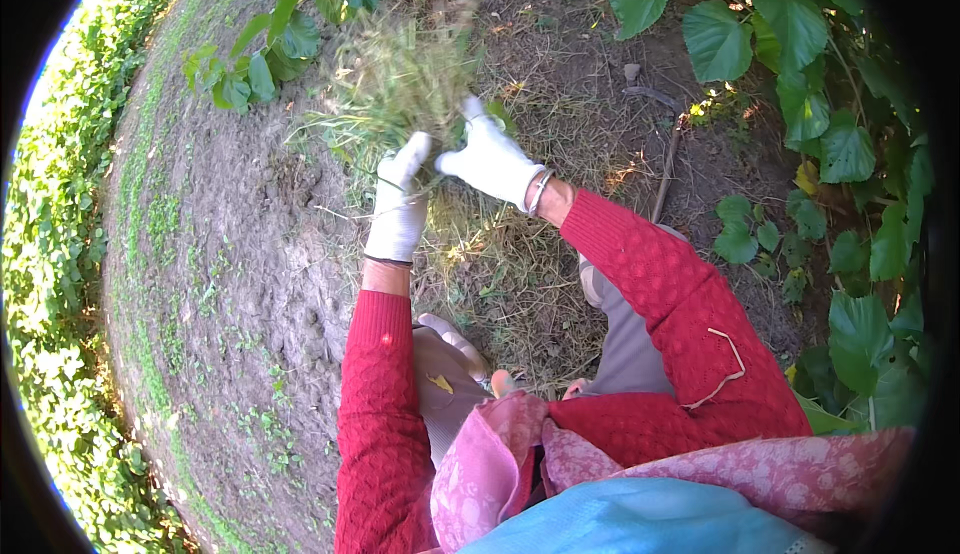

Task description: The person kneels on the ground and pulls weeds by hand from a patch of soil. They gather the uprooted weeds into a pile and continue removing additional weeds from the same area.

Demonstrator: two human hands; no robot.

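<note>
A loose clump of cut grass (405, 74), green mixed with dry straw and blurred at its top, is held up in front of me. My left hand (399, 198), in a white knit glove, is closed around the lower stems, thumb uppermost. On the clump's right side, my right hand (491, 155) wears a matching glove and grips the stems, with its thumb and forefinger spread around them. The grass hides most of the fingers. A few thin stalks stick out past my left wrist.
Dry grass litter (525, 291) covers the soil between my feet. A thin stick (667, 168) lies to the right. Leafy branches (795, 36) hang at the upper right, others (277, 51) at the upper left. Bare earth (262, 254) runs along the left towards a green hedge (52, 291).
</note>
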